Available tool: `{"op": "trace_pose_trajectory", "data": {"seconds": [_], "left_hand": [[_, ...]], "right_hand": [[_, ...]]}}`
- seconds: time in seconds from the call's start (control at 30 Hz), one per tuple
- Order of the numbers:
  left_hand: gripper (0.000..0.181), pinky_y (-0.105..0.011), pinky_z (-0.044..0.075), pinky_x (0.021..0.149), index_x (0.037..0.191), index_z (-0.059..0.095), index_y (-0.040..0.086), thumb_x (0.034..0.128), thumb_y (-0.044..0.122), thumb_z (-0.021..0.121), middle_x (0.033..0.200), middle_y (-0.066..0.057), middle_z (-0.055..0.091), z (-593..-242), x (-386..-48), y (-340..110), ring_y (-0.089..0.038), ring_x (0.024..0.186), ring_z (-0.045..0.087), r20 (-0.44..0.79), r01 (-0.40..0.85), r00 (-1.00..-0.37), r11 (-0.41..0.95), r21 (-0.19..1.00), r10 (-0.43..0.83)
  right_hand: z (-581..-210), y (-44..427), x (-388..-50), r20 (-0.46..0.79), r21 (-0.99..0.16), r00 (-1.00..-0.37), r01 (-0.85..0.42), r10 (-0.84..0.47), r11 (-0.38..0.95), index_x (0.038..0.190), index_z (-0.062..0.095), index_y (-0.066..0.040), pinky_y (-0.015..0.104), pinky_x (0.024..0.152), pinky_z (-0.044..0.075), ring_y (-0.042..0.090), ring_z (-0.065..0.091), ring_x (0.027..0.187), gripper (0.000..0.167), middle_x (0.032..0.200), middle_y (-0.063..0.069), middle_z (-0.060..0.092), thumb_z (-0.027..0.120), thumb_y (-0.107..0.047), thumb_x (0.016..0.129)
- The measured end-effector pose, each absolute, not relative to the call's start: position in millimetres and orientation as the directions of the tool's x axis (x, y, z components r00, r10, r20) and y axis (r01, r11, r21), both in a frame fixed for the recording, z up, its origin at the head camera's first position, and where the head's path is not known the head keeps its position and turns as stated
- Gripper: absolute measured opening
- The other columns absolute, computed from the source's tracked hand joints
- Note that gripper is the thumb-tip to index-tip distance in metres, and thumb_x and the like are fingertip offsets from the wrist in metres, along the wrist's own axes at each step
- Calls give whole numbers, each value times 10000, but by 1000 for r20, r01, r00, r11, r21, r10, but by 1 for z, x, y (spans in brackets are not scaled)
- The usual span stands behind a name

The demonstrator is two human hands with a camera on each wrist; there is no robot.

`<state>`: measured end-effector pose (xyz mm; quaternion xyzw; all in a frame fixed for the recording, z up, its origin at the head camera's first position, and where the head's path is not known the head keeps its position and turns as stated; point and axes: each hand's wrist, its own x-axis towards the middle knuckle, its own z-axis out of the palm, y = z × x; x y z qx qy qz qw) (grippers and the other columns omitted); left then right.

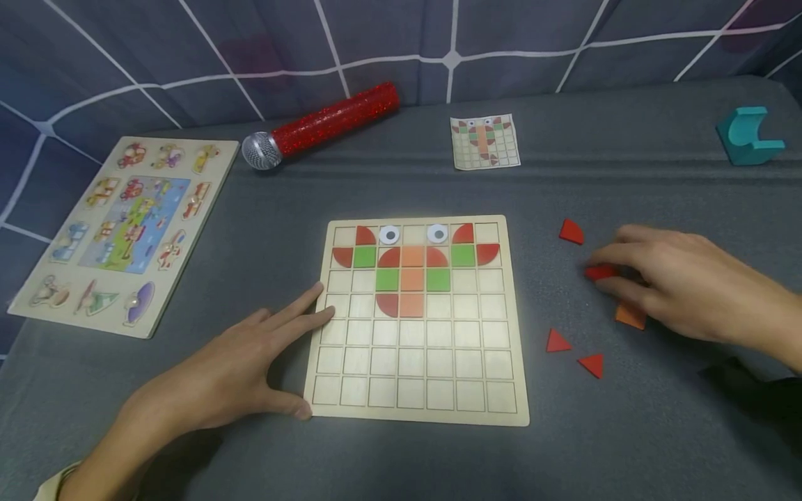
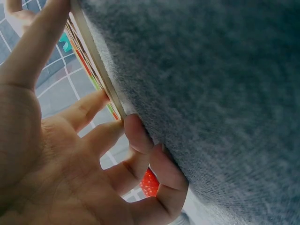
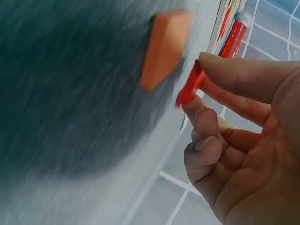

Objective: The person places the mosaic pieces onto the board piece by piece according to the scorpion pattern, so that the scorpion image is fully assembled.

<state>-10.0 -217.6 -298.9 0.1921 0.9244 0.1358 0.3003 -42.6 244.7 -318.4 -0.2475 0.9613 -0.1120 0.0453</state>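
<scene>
A light wooden grid board (image 1: pixel 411 355) lies on the grey surface, with red, green and orange pieces and two googly eyes set in its upper rows. My left hand (image 1: pixel 232 369) rests against the board's left edge, thumb at the lower corner and fingers spread along the side. To the right of the board, my right hand (image 1: pixel 670 278) pinches a small red piece (image 3: pixel 191 86) between thumb and fingertip. Below that hand an orange square piece (image 1: pixel 630 316) lies on the surface. A red quarter-circle piece (image 1: pixel 571 232) and two red triangles (image 1: pixel 557 341) lie nearby.
Behind the board lies a small printed pattern card (image 1: pixel 501 149). A red glittery microphone (image 1: pixel 338 122) is at the back, with a wooden picture puzzle (image 1: pixel 213 174) to the left. A teal holder (image 1: pixel 742 142) stands at the far right, before a dark checked cloth (image 1: pixel 401 35).
</scene>
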Motion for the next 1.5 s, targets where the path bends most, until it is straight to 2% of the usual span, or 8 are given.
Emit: {"op": "trace_pose_trajectory", "data": {"seconds": [0.2,0.37,0.67,0.83,0.93,1.13,1.33,1.5], "left_hand": [[1154,-748,315,946,1544,332,334,551,731,768,1647,35,108,-299,-10,-218,-592,1317,310,-505,272,-746,891,363,433],[1159,-760,299,946,1545,330,333,549,730,771,1647,40,107,-299,-9,-218,-614,1312,295,-500,277,-748,890,363,437],[1159,-726,328,958,1546,325,334,551,726,773,1647,35,110,-299,-9,-218,-543,1324,339,-499,282,-746,888,363,441],[1157,-645,383,960,1545,329,335,552,698,799,1645,9,129,-299,-8,-218,-369,1265,420,-483,295,-752,885,361,448],[1154,-628,395,951,1545,329,332,556,705,791,1645,10,129,-299,-8,-218,-342,1235,432,-479,302,-751,881,363,455],[1155,-640,386,960,1546,325,337,555,720,778,1647,26,115,-298,-9,-218,-376,1270,416,-487,296,-749,884,361,449],[1153,-632,400,945,1546,328,328,558,717,776,1646,29,113,-299,-8,-219,-386,1271,417,-472,309,-752,878,366,461],[1141,-646,396,941,1542,338,325,562,704,784,1645,37,109,-299,-8,-219,-432,1294,401,-453,322,-757,871,370,472]], "right_hand": [[-313,227,-36,27,-286,-847,-515,-531,808,1052,736,-144,238,503,341,25,383,595,239,837,-88,497,792,-111,822],[-311,210,-33,44,-335,-814,-558,-579,759,1028,732,-202,231,544,394,11,428,639,258,879,-114,517,812,-105,802],[-312,193,-31,123,-478,-734,-633,-668,609,890,637,-308,194,559,417,-45,453,661,276,833,-228,518,815,-116,806],[-309,183,-32,134,-514,-735,-625,-665,588,910,648,-313,196,583,431,-29,477,693,260,866,-230,544,792,-111,831],[-307,174,-33,128,-542,-731,-618,-670,570,935,673,-307,213,607,443,-29,493,715,226,890,-230,572,767,-114,863],[-302,150,-35,104,-570,-725,-604,-681,557,1019,726,-215,281,715,506,-13,569,825,193,963,-195,636,725,-76,886],[-301,126,-39,56,-583,-729,-578,-682,571,1033,727,-180,301,719,501,30,565,773,158,909,-161,641,702,-91,906],[-303,112,-45,35,-578,-714,-586,-700,568,886,667,-197,302,654,449,55,496,682,130,747,-143,535,643,-78,933]]}}
